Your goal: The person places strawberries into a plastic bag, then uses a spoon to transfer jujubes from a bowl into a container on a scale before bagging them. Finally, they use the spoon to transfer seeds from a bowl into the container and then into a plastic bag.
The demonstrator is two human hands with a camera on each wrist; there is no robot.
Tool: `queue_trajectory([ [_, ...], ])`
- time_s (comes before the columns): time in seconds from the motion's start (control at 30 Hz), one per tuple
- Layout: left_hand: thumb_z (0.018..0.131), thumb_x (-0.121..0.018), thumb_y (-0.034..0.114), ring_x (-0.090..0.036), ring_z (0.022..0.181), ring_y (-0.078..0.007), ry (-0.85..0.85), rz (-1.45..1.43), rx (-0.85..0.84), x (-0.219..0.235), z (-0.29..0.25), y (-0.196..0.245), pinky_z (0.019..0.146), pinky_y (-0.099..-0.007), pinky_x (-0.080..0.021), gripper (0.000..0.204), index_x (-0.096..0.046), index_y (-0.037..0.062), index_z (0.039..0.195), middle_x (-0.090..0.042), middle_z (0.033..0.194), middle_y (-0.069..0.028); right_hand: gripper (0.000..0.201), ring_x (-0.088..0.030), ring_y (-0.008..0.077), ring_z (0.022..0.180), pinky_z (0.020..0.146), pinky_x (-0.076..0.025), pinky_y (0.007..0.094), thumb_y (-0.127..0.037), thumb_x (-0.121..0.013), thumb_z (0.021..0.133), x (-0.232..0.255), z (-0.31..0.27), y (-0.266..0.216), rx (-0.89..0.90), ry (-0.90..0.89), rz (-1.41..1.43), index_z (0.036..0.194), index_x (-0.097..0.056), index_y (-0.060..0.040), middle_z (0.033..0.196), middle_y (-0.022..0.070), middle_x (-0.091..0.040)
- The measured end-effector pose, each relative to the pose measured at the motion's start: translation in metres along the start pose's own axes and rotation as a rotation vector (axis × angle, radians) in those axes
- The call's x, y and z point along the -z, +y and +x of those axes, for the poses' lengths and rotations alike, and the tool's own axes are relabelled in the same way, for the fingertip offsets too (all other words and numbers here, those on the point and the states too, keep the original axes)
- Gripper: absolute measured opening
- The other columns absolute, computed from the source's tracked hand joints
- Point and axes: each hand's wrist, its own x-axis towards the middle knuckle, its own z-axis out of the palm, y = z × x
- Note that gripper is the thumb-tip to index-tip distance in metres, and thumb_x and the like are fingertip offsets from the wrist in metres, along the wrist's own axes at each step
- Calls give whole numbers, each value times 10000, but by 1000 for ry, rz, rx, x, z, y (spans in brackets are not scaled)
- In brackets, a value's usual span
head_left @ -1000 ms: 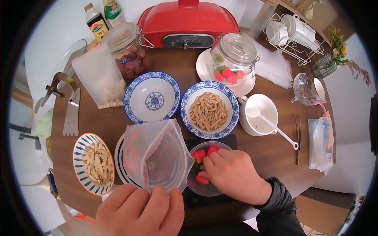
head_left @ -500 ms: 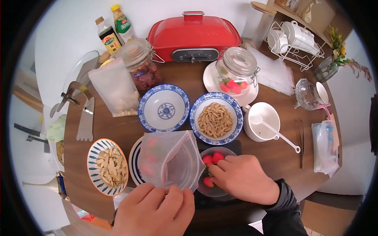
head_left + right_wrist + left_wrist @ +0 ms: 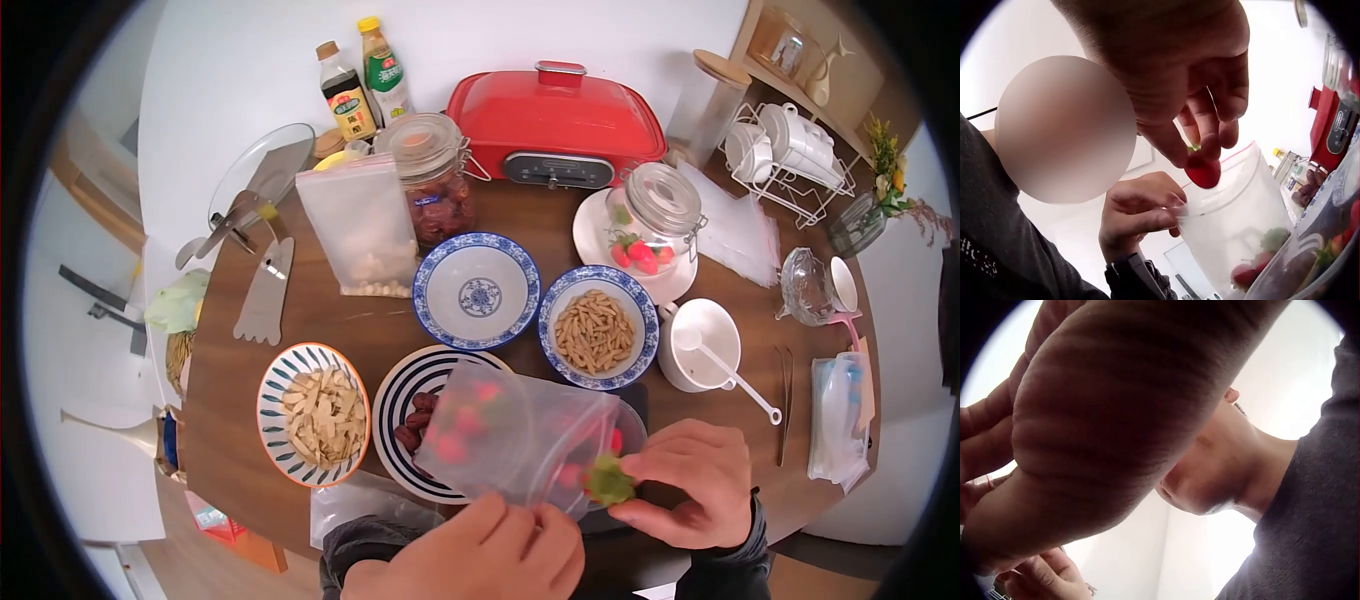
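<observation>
Strawberry [image 3: 609, 482], leafy end uppermost, is held at the mouth of a clear zip bag [image 3: 490, 430], lightly pinched between thumb and fingertips of the right hand [image 3: 705, 480]. The near rim of the bag is pinched by the left hand [image 3: 490, 552], and its mouth is held open. The fruit can be expected to be light, soft and easily bruised, perhaps slick if damp; it is best taken by the firm shoulders under the leaves, with little pressure. The bag is likely to be limp and thin, so it is best gripped at its stiffer zip edge. From the head, mainly the green leaves are seen, and a striped plate [image 3: 432, 368] with dark dates [image 3: 413, 422] is shown, partly covered by the bag. From the right wrist, the red body is revealed hanging below the fingertips, just above the bag's opening, with other berries [image 3: 1244, 275] seen through the plastic. From the left wrist, the view is filled largely by skin, and the left hand's grip cannot be told.
</observation>
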Motion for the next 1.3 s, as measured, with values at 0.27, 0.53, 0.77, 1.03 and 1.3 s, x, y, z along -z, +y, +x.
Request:
queue_trajectory([
  [0.27,697,-643,148,-579,746,-216,10,2,22,1,-4,-3,694,-325,-482,316,-682,9,978,-594,933,-90,352,-668,232,675,561,-535,328,-139,-851,703,3,2,5,-7,-33,-226,1017,-717,-56,773,55,-681],
  [0.53,617,-652,118,-605,737,-206,-4,55,283,23,0,-19,657,-329,-498,358,-679,66,971,-568,884,-37,214,-656,212,770,619,-529,322,-157,-784,764,-5,-3,14,-52,-304,-407,939,-695,-75,853,27,-670],
  [0.77,617,-650,125,-603,741,-199,-19,26,280,16,3,-19,663,-326,-497,351,-674,74,964,-573,893,-31,254,-626,213,798,648,-512,352,-227,-779,765,-1,-5,13,-136,-589,-444,961,-670,-106,828,10,-628],
  [1.03,626,-648,122,-599,745,-196,-29,20,272,13,4,-19,657,-323,-492,334,-668,72,956,-563,898,-30,137,-615,203,824,646,-513,332,-181,-691,800,-1,-8,14,-98,-692,-447,893,-631,-100,801,21,-590],
  [1.3,629,-663,116,-585,729,-198,-55,14,251,13,7,-16,642,-321,-487,313,-671,70,938,-556,883,-26,175,-646,214,683,557,-513,315,-58,-758,732,10,-1,9,19,-171,-235,899,-705,-53,797,27,-666],
])
